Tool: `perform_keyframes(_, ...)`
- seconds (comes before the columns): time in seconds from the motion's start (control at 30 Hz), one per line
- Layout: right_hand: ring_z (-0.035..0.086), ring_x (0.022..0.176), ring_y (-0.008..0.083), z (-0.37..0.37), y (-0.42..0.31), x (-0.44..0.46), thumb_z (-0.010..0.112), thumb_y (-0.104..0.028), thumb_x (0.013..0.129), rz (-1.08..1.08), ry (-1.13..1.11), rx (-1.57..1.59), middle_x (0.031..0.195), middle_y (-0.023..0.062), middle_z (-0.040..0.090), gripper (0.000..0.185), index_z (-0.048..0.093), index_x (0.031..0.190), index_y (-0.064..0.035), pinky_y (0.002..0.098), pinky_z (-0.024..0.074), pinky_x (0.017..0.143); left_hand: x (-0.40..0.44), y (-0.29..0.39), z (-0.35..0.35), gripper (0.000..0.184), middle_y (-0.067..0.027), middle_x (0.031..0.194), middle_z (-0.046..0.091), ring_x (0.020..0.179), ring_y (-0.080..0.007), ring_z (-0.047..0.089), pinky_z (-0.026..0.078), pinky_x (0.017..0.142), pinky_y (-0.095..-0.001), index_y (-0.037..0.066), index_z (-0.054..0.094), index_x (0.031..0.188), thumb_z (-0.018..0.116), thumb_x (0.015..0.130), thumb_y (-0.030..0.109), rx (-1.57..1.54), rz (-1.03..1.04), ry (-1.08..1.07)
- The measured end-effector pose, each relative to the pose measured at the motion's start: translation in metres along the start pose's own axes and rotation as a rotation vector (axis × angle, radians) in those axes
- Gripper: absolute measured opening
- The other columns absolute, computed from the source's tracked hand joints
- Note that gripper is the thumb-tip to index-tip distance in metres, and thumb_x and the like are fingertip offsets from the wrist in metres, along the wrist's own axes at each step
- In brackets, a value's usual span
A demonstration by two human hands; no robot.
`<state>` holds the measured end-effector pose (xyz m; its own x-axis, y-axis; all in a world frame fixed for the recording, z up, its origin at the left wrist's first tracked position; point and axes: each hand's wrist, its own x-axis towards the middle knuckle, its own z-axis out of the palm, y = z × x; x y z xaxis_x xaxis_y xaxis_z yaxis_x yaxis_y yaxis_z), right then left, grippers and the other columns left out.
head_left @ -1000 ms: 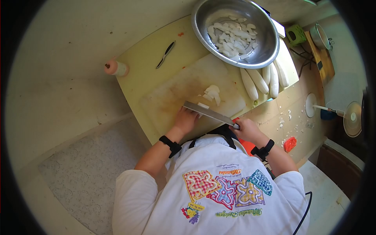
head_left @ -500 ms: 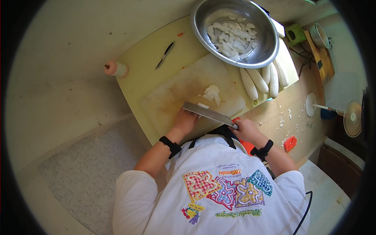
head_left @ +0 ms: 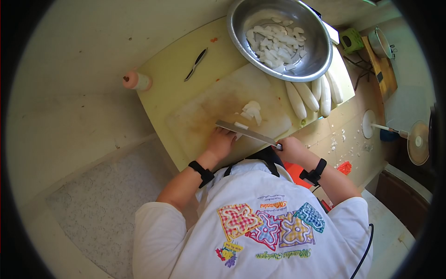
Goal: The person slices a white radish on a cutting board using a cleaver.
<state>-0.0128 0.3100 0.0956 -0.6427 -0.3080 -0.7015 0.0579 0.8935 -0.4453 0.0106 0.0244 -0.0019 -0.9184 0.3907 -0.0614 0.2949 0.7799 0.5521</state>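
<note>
Watching from afar, twelve o'clock being the top of the view, I'm finding the white vegetable piece (head_left: 238, 136) at about three o'clock from the left hand (head_left: 223, 141), right beside its fingers. The left hand is curling just behind the blade; I'm not managing to tell how firmly it is holding the mostly hidden piece, or that piece's long axis. The right hand (head_left: 292, 149), farther off, is closing around the handle of the cleaver (head_left: 253, 135), whose length is running from ten o'clock at the tip to four at the handle. Cut slices (head_left: 252, 110) are lying beyond the blade at twelve, on the cutting board (head_left: 195, 111). On the yellow surface (head_left: 169, 60), a metal bowl (head_left: 325, 65) is sitting at one o'clock from the board, peeled whole vegetables (head_left: 295, 101) at two. In the room, a fan (head_left: 418, 141) is standing toward three.
</note>
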Motion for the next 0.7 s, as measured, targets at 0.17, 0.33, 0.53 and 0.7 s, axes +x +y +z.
perform_keyframes(0.17, 0.067, 0.078, 0.0402, 0.005, -0.012, 0.005, 0.063, -0.023, 0.084, -0.003, 0.017, -0.017, 0.080, 0.0234, 0.068, 0.025, 0.070, 0.086, 0.0011, 0.0464, 0.0542, 0.074, 0.001, -0.005, 0.001, 0.023, -0.0149, 0.111, 0.069, 0.106, -0.0368, 0.061, 0.047, 0.096, -0.0471, 0.008, 0.072, 0.102, 0.070, 0.082, 0.018, -0.056, 0.013, 0.016)
perform_keyframes(0.33, 0.068, 0.078, 0.0398, 0.014, -0.006, 0.017, 0.064, -0.023, 0.083, -0.025, 0.009, -0.025, 0.080, 0.0236, 0.068, 0.026, 0.070, 0.086, 0.0017, 0.0461, 0.0547, 0.074, 0.000, -0.005, 0.002, 0.026, -0.0158, 0.110, 0.068, 0.106, -0.0384, 0.061, 0.047, 0.097, -0.0481, 0.007, 0.071, 0.105, 0.070, 0.082, 0.018, -0.039, 0.023, 0.028)
perform_keyframes(0.53, 0.068, 0.080, 0.0393, 0.006, -0.009, 0.020, 0.064, -0.023, 0.082, -0.006, -0.041, -0.011, 0.082, 0.0234, 0.069, 0.025, 0.070, 0.088, 0.0006, 0.0459, 0.0545, 0.076, 0.002, -0.003, 0.000, 0.026, -0.0152, 0.109, 0.068, 0.106, -0.0380, 0.061, 0.047, 0.097, -0.0484, 0.008, 0.071, 0.106, 0.070, 0.082, 0.017, -0.054, 0.018, 0.037)
perform_keyframes(0.7, 0.068, 0.083, 0.0399, -0.004, -0.026, 0.027, 0.063, -0.023, 0.083, 0.050, -0.100, -0.035, 0.085, 0.0230, 0.069, 0.024, 0.070, 0.090, -0.0009, 0.0472, 0.0540, 0.077, 0.003, -0.003, -0.003, 0.023, -0.0129, 0.107, 0.069, 0.104, -0.0348, 0.062, 0.048, 0.095, -0.0465, 0.009, 0.073, 0.103, 0.071, 0.081, 0.017, -0.055, 0.007, 0.023)
